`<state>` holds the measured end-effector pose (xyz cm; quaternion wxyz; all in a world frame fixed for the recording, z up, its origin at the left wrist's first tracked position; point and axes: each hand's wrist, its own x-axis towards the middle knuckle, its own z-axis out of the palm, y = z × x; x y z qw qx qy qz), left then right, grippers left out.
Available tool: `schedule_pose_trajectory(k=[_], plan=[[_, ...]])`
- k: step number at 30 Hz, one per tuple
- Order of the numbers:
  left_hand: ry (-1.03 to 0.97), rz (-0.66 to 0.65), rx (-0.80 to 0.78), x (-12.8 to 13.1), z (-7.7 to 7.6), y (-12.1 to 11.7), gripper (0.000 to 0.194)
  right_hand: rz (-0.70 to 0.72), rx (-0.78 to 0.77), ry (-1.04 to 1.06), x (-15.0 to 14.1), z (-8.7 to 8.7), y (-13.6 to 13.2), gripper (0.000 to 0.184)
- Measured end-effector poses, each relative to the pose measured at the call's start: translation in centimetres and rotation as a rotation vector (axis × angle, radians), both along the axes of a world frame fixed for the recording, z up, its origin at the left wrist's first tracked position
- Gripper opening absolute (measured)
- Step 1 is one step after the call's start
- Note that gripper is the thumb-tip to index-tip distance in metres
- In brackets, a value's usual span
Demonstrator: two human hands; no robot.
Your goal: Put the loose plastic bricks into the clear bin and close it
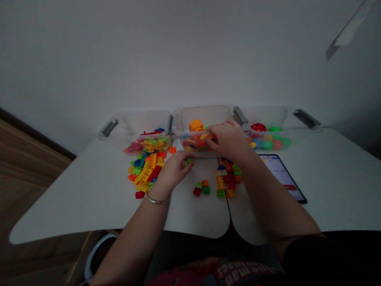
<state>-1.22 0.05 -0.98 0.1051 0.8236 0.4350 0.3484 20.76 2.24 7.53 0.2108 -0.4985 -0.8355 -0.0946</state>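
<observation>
My left hand [172,171], with a silver bangle at its wrist, pinches a small green toy brick [189,160] just in front of the middle clear bin [205,155]. Over that bin's front rim reaches my right hand [228,139]. Its fingers curl down among the orange, yellow and red bricks [196,141] inside; what lies between them is partly hidden. A large orange block [196,125] sits higher on that heap. Below the hands, a small group of green, red and orange bricks [201,188] lies on the white table [190,214].
Many bricks [145,174] are spread at left, and another pile [228,176] lies by my right forearm. A left bin [149,115] holds toys; a right bin [268,115] holds coloured balls. A phone [282,176] lies at right. A seam [228,206] divides the tabletops.
</observation>
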Motion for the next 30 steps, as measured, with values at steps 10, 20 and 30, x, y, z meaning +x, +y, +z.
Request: schedule_pose_trajectory(k=[10,20,30], plan=[[0.040,-0.031,-0.023,0.1,0.0,0.0,0.022,0.050,0.031,0.169,0.1,-0.1,0.0,0.043],[-0.108,0.054,0.073,0.2,0.1,0.1,0.036,0.155,0.102,0.346,-1.0,1.0,-1.5,0.028],[-0.182,0.054,0.154,0.2,0.2,0.1,0.029,0.247,-0.476,0.459,-4.0,-2.0,-1.5,0.018]])
